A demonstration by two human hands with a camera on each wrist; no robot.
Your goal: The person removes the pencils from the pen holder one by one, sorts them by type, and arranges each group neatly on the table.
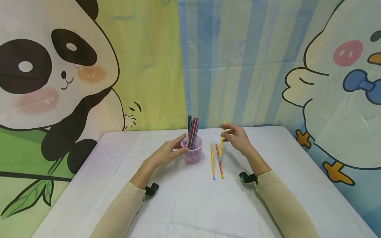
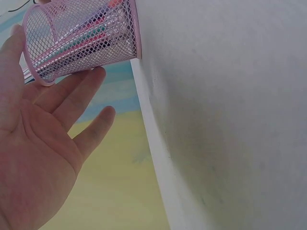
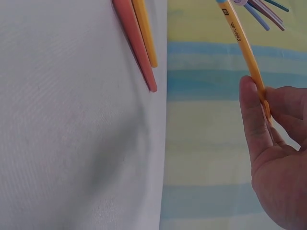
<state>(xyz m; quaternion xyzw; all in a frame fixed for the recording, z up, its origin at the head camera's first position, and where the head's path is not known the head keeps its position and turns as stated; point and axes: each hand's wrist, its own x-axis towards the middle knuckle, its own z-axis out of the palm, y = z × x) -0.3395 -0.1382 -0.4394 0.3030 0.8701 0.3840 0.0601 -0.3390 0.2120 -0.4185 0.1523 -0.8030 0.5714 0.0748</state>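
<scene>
A pink mesh pen cup (image 1: 194,158) stands upright on the table, with several dark, red, green and blue pens (image 1: 193,129) leaning in it. My left hand (image 1: 167,153) holds the cup at its left side, thumb and forefinger by the rim; in the left wrist view the other fingers spread along the mesh. My right hand (image 1: 239,138) pinches a yellow pen (image 3: 245,50) near its upper end between thumb and fingers. Its blue end points down, overlapping a red pen (image 1: 221,168) in the head view. Left of the red pen lies another yellow pen (image 1: 212,160).
The table carries a white cloth (image 1: 190,201). Behind its far edge hangs a curtain (image 1: 226,66) with a panda, stripes and a white bird printed on it. Small black wrist cameras sit at both cuffs.
</scene>
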